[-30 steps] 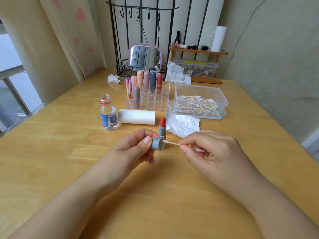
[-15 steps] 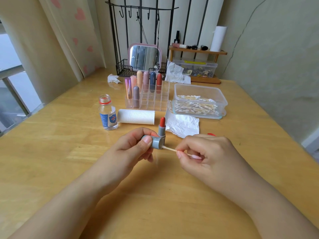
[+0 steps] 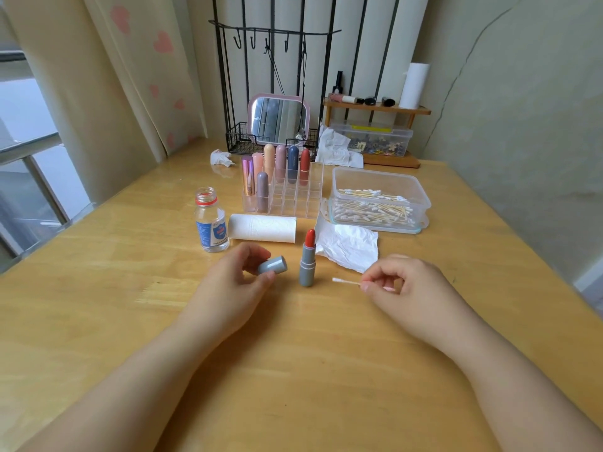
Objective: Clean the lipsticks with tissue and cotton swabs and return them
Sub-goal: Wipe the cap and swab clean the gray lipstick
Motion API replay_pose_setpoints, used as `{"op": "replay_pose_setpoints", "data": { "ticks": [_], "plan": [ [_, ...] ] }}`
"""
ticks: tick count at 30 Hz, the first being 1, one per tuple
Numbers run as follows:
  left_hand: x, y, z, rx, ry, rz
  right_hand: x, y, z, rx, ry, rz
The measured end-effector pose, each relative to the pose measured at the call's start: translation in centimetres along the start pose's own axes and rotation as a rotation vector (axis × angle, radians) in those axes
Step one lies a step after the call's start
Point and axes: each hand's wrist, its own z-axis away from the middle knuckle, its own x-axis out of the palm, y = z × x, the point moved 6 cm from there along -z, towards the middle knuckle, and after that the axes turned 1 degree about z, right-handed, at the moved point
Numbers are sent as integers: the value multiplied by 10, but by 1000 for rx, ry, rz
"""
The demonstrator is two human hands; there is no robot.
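The left hand (image 3: 228, 282) curls its fingers (image 3: 261, 252) around a smooth grey cylindrical cap (image 3: 273, 265), the right hand (image 3: 404, 285) pinches a thin cotton swab (image 3: 346, 282), and between them the open red lipstick (image 3: 308, 259) stands upright on the wooden surface (image 3: 293, 370).

Single head-worn wide-angle view, looking forward and down from above the near edge of the wooden surface (image 3: 98, 321), both forearms entering from the bottom, hands close in at mid-frame, the far wall (image 3: 522, 93) and a window (image 3: 26, 158) at left still in frame, edges bent by the lens.
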Motion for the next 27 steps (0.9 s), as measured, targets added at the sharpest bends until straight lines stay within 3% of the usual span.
{"op": "replay_pose_setpoints", "data": {
  "ticks": [5, 8, 12, 16, 27],
  "plan": [
    [12, 3, -6, 61, -47, -347, 9, 9, -4, 18, -52, 89],
    [16, 4, -9, 53, -99, -414, 16, 8, -5, -9, -58, 153],
    [14, 9, -13, 16, -158, -325, 22, 7, -7, -36, -48, 231],
    [13, 27, -15, 71, -122, -119, 27, 5, -7, -51, -65, 264],
    [23, 36, -18, 62, -39, 55, 31, 6, -7, -66, -75, 294]
  ]
}}
